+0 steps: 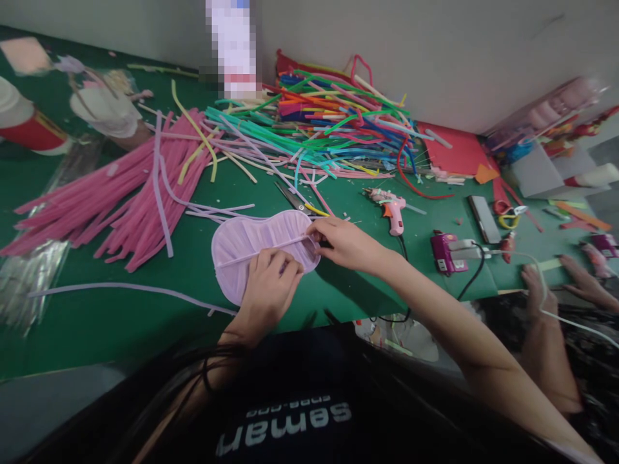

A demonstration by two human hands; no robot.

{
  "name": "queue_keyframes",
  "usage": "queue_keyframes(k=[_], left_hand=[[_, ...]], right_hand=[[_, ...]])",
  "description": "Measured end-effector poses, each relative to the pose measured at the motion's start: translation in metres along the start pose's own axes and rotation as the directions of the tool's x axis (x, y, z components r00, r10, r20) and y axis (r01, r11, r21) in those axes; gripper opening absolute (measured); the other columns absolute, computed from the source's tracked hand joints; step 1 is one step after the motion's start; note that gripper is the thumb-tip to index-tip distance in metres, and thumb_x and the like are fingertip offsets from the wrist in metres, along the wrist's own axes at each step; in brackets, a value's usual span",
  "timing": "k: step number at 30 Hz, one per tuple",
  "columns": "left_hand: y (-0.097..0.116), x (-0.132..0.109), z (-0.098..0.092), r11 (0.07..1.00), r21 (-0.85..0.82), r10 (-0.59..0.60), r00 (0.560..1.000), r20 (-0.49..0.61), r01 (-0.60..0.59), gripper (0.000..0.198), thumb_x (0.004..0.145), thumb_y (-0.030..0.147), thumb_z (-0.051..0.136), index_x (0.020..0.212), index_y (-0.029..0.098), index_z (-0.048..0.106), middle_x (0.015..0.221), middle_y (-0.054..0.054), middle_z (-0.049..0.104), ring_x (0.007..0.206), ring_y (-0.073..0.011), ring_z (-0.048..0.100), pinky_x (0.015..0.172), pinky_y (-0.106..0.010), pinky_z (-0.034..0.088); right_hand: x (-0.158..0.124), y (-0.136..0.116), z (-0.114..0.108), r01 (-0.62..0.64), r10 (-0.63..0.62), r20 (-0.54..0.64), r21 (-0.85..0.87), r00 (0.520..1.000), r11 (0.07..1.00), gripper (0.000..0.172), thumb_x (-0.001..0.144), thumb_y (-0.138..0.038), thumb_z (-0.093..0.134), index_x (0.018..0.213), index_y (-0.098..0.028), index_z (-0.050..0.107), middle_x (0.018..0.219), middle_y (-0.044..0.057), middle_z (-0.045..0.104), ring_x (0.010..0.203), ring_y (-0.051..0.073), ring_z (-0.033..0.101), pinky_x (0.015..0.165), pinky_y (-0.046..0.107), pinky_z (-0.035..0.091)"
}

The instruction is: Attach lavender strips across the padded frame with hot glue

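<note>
A lavender, peanut-shaped piece [236,235] with a ribbed, fuzzy-looking surface lies on the green table in front of me. Along its length runs a thin lavender pipe cleaner [232,260]. My left hand [269,283] rests on the piece's near side, fingers bent and pressing it along that strip. At the right end, my right hand [345,243] pinches the strip between thumb and fingers by the piece's edge; the fingertips partly hide the contact. Scissors [290,196] lie just behind the piece. A loose lavender pipe cleaner [135,287] stretches out to the left.
Pink pipe cleaners [120,187] spread at left, near lidded cups [29,119]. A multicoloured pile [333,122] lies along the wall. To the right are a pink glue gun [394,212], a purple plug box [447,252] and another person's hands [536,287].
</note>
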State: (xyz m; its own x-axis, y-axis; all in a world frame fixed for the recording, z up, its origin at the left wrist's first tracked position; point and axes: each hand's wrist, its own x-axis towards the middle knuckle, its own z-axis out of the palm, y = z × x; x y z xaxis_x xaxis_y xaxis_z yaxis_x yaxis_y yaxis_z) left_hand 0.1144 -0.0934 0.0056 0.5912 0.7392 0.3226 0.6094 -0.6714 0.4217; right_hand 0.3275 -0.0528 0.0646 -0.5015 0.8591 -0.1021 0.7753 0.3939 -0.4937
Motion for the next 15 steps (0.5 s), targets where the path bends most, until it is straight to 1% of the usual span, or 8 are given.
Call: queue_keyframes(k=[5,7,9,12,15], left_hand=[[0.000,0.000,-0.001,1.000,0.010,0.014,1.000,0.004,-0.014,0.011,0.095,0.022,0.056,0.092,0.017,0.065,0.096,-0.010,0.065,0.097,-0.0285,0.049,0.082,-0.043,0.042],[0.000,0.000,-0.001,1.000,0.005,0.017,1.000,0.004,-0.017,0.011,0.095,0.022,0.055,0.093,0.017,0.065,0.096,-0.010,0.064,0.097,-0.0286,0.048,0.082,-0.043,0.043],[0.000,0.000,-0.001,1.000,0.006,0.012,1.000,0.000,-0.012,0.011,0.095,0.023,0.055,0.093,0.018,0.066,0.096,-0.010,0.064,0.098,-0.0288,0.048,0.082,-0.043,0.042],[0.001,0.000,-0.002,1.000,0.007,-0.002,1.000,0.004,0.002,0.011,0.095,0.023,0.056,0.093,0.018,0.066,0.097,-0.010,0.064,0.098,-0.0287,0.048,0.082,-0.043,0.043],[0.001,0.001,-0.003,1.000,-0.003,-0.004,1.000,0.009,0.004,0.011,0.095,0.023,0.056,0.093,0.018,0.066,0.097,-0.010,0.065,0.098,-0.0284,0.049,0.083,-0.043,0.043]], right_hand=[[-0.001,-0.006,0.000,-0.053,0.052,-0.006,-0.089,0.999,0.995,0.035,0.078,-0.006,0.066,0.111,-0.015,0.059,0.103,0.010,0.065,0.103,0.024,0.059,0.089,0.037,0.048],[-0.001,-0.007,0.001,-0.095,0.092,-0.030,-0.117,0.995,0.989,0.040,0.078,-0.007,0.069,0.115,-0.015,0.057,0.103,0.010,0.065,0.103,0.025,0.060,0.086,0.038,0.048],[-0.001,-0.007,0.003,-0.158,0.151,-0.062,-0.134,0.987,0.978,0.039,0.077,-0.010,0.073,0.113,-0.014,0.057,0.101,0.011,0.066,0.098,0.026,0.061,0.082,0.038,0.049],[-0.004,-0.008,0.009,-0.235,0.218,-0.129,-0.133,0.967,0.963,0.023,0.080,-0.016,0.074,0.099,-0.015,0.061,0.092,0.009,0.068,0.090,0.024,0.063,0.077,0.037,0.049],[-0.009,-0.010,0.017,-0.261,0.236,-0.192,-0.116,0.952,0.958,0.008,0.084,-0.017,0.071,0.090,-0.016,0.065,0.087,0.007,0.069,0.086,0.022,0.063,0.077,0.036,0.049]])
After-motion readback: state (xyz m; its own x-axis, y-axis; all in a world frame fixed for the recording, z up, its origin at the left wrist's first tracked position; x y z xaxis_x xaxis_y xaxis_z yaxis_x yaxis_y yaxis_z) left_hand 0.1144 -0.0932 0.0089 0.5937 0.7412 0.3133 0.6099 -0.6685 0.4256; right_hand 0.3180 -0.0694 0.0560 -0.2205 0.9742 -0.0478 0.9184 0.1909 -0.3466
